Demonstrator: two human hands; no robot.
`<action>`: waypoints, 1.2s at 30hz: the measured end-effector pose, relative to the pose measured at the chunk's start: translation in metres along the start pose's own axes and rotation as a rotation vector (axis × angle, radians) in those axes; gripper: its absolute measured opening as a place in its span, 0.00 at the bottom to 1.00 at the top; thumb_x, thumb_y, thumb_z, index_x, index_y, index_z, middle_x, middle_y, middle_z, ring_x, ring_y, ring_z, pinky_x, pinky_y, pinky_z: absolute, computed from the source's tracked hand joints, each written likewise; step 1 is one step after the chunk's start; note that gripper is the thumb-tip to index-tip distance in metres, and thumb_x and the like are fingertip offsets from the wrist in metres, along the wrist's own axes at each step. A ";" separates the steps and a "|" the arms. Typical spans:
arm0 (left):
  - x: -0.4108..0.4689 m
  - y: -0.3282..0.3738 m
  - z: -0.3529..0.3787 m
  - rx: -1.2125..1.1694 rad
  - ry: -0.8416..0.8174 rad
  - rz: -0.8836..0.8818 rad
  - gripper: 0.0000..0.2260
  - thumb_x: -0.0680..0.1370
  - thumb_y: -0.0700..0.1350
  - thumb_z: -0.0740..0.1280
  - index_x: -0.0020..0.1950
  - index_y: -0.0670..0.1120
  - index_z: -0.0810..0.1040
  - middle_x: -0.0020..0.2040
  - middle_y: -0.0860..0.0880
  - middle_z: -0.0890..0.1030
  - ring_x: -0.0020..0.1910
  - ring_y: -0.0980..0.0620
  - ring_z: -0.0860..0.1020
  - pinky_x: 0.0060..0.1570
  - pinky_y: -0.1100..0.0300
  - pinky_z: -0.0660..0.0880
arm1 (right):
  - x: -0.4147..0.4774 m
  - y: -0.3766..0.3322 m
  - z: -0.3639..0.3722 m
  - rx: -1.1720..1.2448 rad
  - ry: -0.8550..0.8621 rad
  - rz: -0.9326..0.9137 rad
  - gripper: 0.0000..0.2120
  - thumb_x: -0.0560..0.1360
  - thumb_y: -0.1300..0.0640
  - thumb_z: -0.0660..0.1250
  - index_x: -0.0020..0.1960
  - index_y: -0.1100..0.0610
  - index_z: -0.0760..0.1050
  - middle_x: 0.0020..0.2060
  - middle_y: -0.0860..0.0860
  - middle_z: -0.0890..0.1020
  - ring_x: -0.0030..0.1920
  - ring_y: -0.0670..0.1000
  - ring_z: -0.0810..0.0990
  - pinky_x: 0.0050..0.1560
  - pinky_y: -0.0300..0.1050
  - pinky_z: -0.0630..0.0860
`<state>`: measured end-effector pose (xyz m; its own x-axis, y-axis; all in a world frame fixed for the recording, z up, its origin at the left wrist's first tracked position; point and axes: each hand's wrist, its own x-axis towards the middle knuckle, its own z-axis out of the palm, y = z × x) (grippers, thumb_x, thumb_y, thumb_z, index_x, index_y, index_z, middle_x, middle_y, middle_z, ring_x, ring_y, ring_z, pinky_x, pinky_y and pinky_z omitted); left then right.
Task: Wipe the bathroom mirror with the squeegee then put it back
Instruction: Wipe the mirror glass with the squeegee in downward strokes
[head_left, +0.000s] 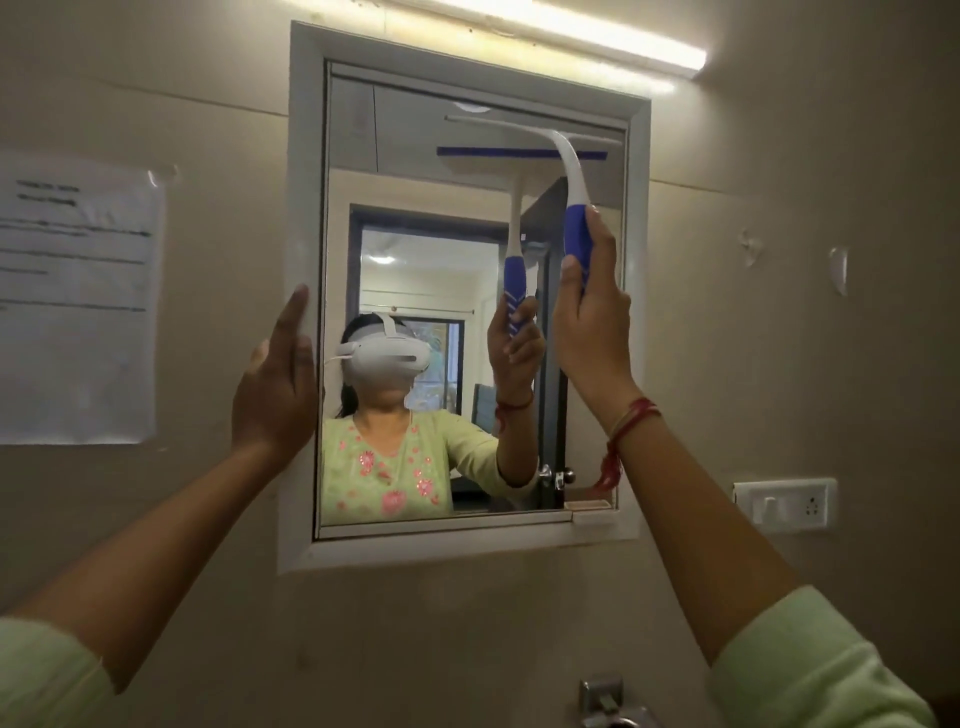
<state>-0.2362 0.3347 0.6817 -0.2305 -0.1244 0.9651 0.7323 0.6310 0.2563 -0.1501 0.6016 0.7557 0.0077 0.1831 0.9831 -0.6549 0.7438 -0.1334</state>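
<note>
Bathroom mirror, squeegee blade at upper glass, right hand gripping its handle below, left hand flat on frame.

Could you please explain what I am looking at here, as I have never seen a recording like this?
There is no machine here. A person wears a camera on the head, so this single picture looks out at their own two hands. The right hand grips the blue handle of a squeegee, whose blade is up near the top of the mirror. The left hand rests with straight fingers on the mirror's white frame. The figure in the glass is only the person's reflection. On the wall hang a paper notice and a switch plate.
</note>
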 end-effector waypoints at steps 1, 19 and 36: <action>0.000 0.000 0.000 0.001 0.002 0.004 0.20 0.82 0.49 0.50 0.74 0.60 0.55 0.67 0.40 0.72 0.55 0.36 0.74 0.46 0.53 0.67 | 0.005 0.003 0.002 -0.016 0.010 -0.004 0.20 0.81 0.56 0.53 0.72 0.57 0.57 0.37 0.37 0.69 0.32 0.32 0.76 0.30 0.22 0.70; 0.000 -0.001 0.000 -0.013 0.010 0.024 0.20 0.83 0.47 0.51 0.74 0.58 0.56 0.69 0.42 0.70 0.57 0.37 0.74 0.47 0.55 0.65 | 0.014 0.014 0.014 -0.132 0.029 0.070 0.22 0.82 0.53 0.52 0.74 0.50 0.54 0.33 0.36 0.69 0.27 0.35 0.75 0.24 0.22 0.67; 0.000 -0.001 0.001 -0.027 -0.008 0.010 0.20 0.83 0.47 0.50 0.75 0.59 0.55 0.71 0.44 0.68 0.57 0.40 0.74 0.49 0.57 0.65 | -0.077 0.023 -0.009 -0.162 -0.050 0.150 0.22 0.81 0.51 0.51 0.74 0.45 0.51 0.35 0.37 0.69 0.28 0.41 0.74 0.26 0.27 0.70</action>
<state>-0.2377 0.3347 0.6809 -0.2279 -0.1123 0.9672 0.7517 0.6111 0.2480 -0.1589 0.6106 0.6761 -0.1211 0.2701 0.9552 -0.5158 0.8050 -0.2930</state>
